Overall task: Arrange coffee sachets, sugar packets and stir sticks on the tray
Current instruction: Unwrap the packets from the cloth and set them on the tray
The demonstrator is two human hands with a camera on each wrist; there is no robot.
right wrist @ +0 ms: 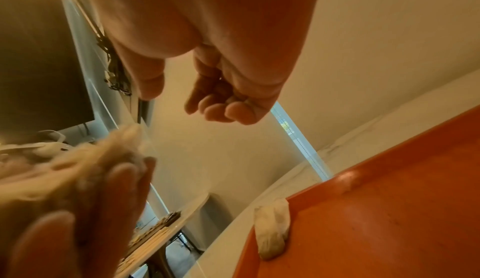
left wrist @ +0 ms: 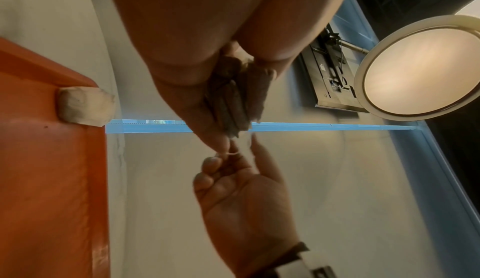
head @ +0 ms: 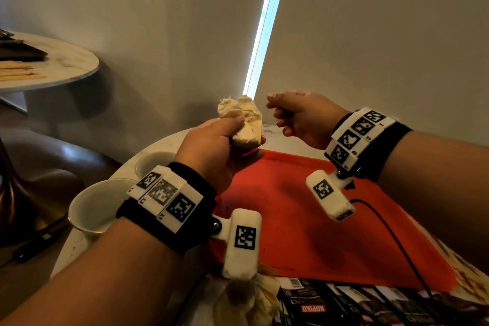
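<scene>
My left hand point(head: 232, 127) grips a bundle of cream sugar packets point(head: 244, 119) and holds it up over the far left corner of the orange tray point(head: 317, 219). One cream packet point(left wrist: 85, 105) lies in that corner of the tray, against the rim. My right hand point(head: 283, 116) hovers just right of the bundle with loosely curled fingers; the right wrist view shows nothing between its thumb and fingers point(right wrist: 221, 109). Black coffee sachets point(head: 344, 304) lie at the near edge of the table. Wooden stir sticks point(head: 18, 71) lie on a second round table at the far left.
Two white cups point(head: 92, 209) point(head: 153, 164) stand left of the tray. More cream packets point(head: 246, 299) lie by the sachets. A black cable point(head: 397, 241) crosses the tray's right side. The wall stands close behind the table.
</scene>
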